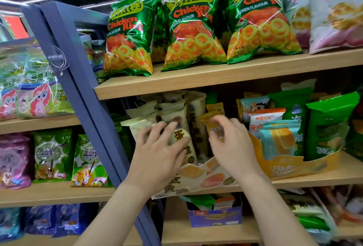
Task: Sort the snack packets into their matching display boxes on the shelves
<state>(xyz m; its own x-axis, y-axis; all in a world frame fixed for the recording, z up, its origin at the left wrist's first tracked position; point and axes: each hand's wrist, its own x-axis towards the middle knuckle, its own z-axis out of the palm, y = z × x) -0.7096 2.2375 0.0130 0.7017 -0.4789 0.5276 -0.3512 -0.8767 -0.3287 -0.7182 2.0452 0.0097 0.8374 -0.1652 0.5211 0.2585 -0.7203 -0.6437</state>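
Your left hand (pixel 159 151) grips a cream packet (pixel 174 113), right hand (pixel 233 143) pinches a gold packet (pixel 208 120), both over the cream display box (pixel 196 173), shelf's left end.

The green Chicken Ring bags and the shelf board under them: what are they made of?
Green Chicken Ring bags: probably metallised plastic film, glossy, judging by crinkled bright glints. Shelf board: light wood or wood-look laminate, matte; pale grain, no glare.
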